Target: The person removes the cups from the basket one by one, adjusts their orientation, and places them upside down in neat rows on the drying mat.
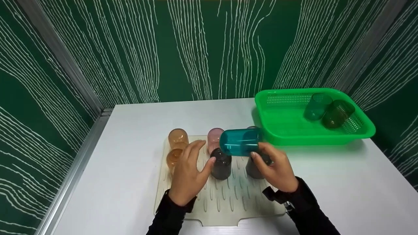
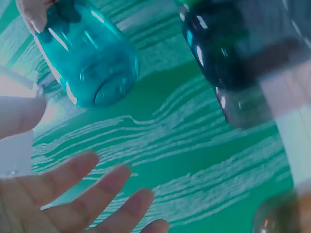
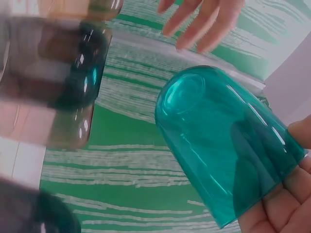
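Observation:
My right hand (image 1: 277, 168) grips a clear teal cup (image 1: 240, 142) near its rim. The cup lies on its side in the air, base toward the left, above the cups on a cream drying board (image 1: 225, 209). My left hand (image 1: 189, 176) hovers over the board's left side with fingers apart, holding nothing. Beside it stand two orange cups (image 1: 178, 135), one partly hidden by the hand. A dark grey cup (image 1: 221, 168) stands upside down between the hands, with a pink cup (image 1: 215, 134) behind it. Another dark cup (image 1: 254, 169) is partly covered by my right hand.
A green plastic basket (image 1: 313, 140) stands at the back right of the white table (image 1: 107, 182). Inside lean a green-looking cup (image 1: 316, 106) and a brownish cup (image 1: 338, 114). Green patterned panels (image 1: 212, 49) enclose the back and sides.

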The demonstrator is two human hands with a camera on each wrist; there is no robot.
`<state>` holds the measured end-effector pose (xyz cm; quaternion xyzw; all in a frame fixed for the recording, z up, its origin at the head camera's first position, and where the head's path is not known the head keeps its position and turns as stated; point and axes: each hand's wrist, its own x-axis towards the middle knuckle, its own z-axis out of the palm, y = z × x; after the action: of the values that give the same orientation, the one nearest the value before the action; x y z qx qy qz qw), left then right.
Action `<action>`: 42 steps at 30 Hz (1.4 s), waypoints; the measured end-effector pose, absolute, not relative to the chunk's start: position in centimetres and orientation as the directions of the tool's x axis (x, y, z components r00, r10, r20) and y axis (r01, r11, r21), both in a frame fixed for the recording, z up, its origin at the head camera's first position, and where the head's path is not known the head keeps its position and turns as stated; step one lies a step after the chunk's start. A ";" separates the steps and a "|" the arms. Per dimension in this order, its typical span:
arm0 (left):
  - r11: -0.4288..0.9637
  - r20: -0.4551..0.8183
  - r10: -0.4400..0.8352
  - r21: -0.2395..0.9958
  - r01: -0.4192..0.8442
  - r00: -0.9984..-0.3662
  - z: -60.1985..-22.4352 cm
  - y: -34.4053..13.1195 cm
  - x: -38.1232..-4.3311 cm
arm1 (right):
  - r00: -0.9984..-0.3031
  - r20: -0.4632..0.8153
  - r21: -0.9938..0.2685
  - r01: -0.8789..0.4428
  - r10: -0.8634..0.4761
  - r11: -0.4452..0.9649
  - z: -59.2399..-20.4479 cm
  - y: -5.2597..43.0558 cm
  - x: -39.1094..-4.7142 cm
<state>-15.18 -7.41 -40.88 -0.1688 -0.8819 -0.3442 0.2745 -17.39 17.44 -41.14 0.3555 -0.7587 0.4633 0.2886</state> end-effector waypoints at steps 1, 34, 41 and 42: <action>0.681 0.594 0.106 0.541 0.494 -0.797 -40.9 -7.3 -15.1 | -0.572 0.773 -0.496 -0.815 -0.274 0.301 -41.2 17.3 -17.3; 0.054 0.522 0.053 0.850 0.524 -0.851 -41.0 -5.8 -14.0 | -0.347 0.877 -0.398 -0.912 -0.333 -0.096 -42.5 13.8 -15.5; 0.092 0.508 0.061 0.854 0.512 -0.859 -40.5 -6.2 -14.0 | -0.283 0.881 -0.314 -0.949 -0.380 -0.020 -41.9 14.7 -16.3; 0.102 0.511 0.060 0.851 0.514 -0.858 -40.4 -6.3 -14.0 | -0.280 0.877 -0.307 -0.952 -0.390 -0.009 -41.8 14.9 -16.4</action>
<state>-14.04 -6.27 -40.43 -0.1993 -0.7209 -0.6396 0.1775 -16.37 14.92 -41.77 0.5239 -0.6402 0.4796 0.2927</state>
